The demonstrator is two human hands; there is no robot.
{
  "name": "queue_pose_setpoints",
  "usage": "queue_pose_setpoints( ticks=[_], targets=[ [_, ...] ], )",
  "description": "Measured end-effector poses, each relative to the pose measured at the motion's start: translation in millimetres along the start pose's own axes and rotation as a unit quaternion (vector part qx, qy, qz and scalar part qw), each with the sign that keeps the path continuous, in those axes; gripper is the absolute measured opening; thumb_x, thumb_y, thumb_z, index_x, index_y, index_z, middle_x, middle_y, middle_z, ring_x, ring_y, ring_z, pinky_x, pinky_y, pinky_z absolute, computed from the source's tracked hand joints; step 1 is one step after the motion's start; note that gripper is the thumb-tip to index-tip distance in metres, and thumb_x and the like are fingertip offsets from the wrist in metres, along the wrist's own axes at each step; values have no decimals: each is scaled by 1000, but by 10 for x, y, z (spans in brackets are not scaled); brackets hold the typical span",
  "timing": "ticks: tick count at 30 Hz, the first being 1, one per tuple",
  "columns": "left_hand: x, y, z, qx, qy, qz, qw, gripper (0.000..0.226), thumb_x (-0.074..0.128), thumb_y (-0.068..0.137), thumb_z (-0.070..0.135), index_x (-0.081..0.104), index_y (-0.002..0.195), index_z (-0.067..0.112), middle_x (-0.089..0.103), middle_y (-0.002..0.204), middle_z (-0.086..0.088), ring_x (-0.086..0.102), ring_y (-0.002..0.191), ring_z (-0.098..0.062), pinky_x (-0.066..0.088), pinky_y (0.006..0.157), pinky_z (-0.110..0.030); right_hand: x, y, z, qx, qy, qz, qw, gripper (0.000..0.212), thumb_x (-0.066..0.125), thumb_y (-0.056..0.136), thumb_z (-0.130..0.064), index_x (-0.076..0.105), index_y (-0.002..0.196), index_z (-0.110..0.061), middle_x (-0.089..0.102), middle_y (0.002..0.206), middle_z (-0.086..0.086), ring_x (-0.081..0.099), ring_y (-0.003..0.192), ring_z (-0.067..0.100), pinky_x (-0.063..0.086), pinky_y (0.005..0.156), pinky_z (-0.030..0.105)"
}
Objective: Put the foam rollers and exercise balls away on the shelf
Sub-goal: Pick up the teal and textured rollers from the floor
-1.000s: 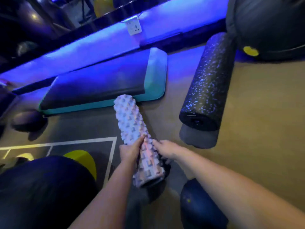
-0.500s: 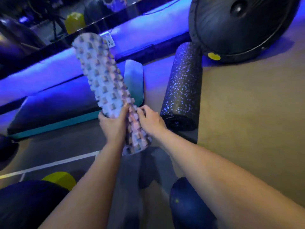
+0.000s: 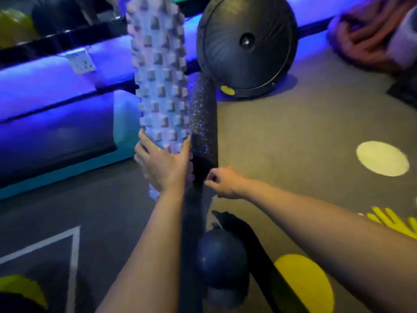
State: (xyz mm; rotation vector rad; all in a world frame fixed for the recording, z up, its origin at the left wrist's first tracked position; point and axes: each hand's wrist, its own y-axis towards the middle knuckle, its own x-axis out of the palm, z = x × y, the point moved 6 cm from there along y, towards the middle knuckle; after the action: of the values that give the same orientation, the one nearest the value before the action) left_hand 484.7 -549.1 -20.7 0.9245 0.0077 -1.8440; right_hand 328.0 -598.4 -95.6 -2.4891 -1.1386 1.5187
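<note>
Grips a pale knobbed foam roller (image 3: pixel 158 75) near its lower end with the left hand (image 3: pixel 164 163), thumb on one side, fingers (image 3: pixel 142 143) wrapped round the other. Holds it up close to the camera, nearly upright, top end toward 12 o'clock.

Reaches with the right hand (image 3: pixel 225 182), at 3 o'clock from the left, toward the near end of a black speckled foam roller (image 3: pixel 203 123). Fingers curled inward, nothing plainly in them; contact with that roller impossible to tell through the blur.

On the floor (image 3: pixel 304 132), just behind the pale roller and partly hidden by it: the black speckled roller, laid lengthwise toward 12 o'clock.

At 1 o'clock, tipped on its edge against the blue-lit wall base: a black round balance trainer (image 3: pixel 248 46). At 6 o'clock, on the floor between the two forearms: a dark blue ball (image 3: pixel 222 258). At 9 o'clock, along the wall: a dark mat (image 3: pixel 67 136) with a teal edge, and above it a wall socket (image 3: pixel 80 61). At 2 o'clock: a blurred heap of coiled rope (image 3: pixel 372 30). At 5 o'clock, marked on the floor: a yellow circle (image 3: pixel 302 283).
</note>
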Motion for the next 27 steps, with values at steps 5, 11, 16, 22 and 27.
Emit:
queue_pose_setpoints(
  ticks=[5, 11, 16, 22, 27],
  targets=[
    [273, -417, 606, 57, -27, -82, 995, 107, 78, 66, 63, 39, 153, 13, 52, 138, -15, 49, 122, -38, 39, 100, -47, 148, -569, 619, 119, 41, -59, 990, 47, 67, 95, -42, 61, 125, -7, 68, 117, 16, 62, 91, 22, 47, 75, 31],
    [743, -1245, 1384, 69, -213, -364, 904, 105, 73, 52, 89, 53, 133, 24, 62, 124, -9, 60, 118, -32, 54, 94, -52, -76, -1779, 1477, 227, 358, 155, 893, 114, 96, 65, -32, 25, 154, -18, 58, 125, -6, 59, 120, 15, 50, 102, 31],
    [799, -2698, 2044, 2, -370, -575, 729, 72, 89, 60, 62, 69, 115, 20, 77, 106, 3, 74, 99, -18, 59, 91, -47, -201, -3212, 1794, 263, 496, 266, 783, 93, 81, 86, -17, 21, 157, -18, 52, 147, 2, 60, 121, 7, 55, 89, 21],
    [343, -4582, 2745, -33, -422, -745, 517, 30, 74, 90, 40, 70, 114, 22, 72, 112, 6, 67, 98, -5, 54, 83, -31, -130, -4762, 2243, 296, 458, 479, 688, 46, 82, 81, -7, 66, 124, -13, 74, 119, 4, 72, 105, 16, 58, 93, 32],
    [277, -5776, 2894, 85, -278, -811, 508, 47, 60, 99, 40, 58, 141, 20, 65, 133, -5, 65, 112, -25, 51, 81, -31, -103, -6134, 2789, 458, 397, 548, 577, 77, 89, 58, -44, 64, 126, -20, 74, 117, -4, 73, 103, 17, 59, 93, 37]
  ],
)
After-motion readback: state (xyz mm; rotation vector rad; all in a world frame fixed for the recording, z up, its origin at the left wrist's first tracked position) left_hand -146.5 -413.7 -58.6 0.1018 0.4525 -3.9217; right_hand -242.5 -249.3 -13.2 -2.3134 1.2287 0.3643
